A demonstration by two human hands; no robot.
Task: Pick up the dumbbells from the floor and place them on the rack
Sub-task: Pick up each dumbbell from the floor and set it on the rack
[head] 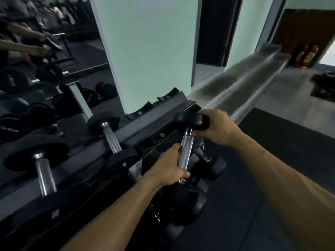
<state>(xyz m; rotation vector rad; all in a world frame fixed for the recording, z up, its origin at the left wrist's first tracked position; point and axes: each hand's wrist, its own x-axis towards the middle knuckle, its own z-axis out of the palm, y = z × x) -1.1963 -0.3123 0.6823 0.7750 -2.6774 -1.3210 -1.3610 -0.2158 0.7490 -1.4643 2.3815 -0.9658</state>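
A black dumbbell with a chrome handle point(185, 151) is held in the air at the right end of the dark rack point(145, 122). My left hand point(170, 169) is wrapped around the lower part of the handle. My right hand point(217, 126) grips the upper black head point(192, 121). The lower head point(183, 203) hangs below my left hand. Two more dumbbells point(112, 137) point(43, 171) rest across the rack's top rails to the left. Empty black cradles point(166, 96) show at the rack's far right end.
More dumbbells point(208, 165) lie on a lower tier under the held one. A mirror point(45, 60) on the left reflects arms and weights. A pale green pillar point(148, 51) stands behind the rack. Grey steps point(244, 82) and black rubber floor point(253, 187) are at the right. Red extinguishers point(306, 56) stand far right.
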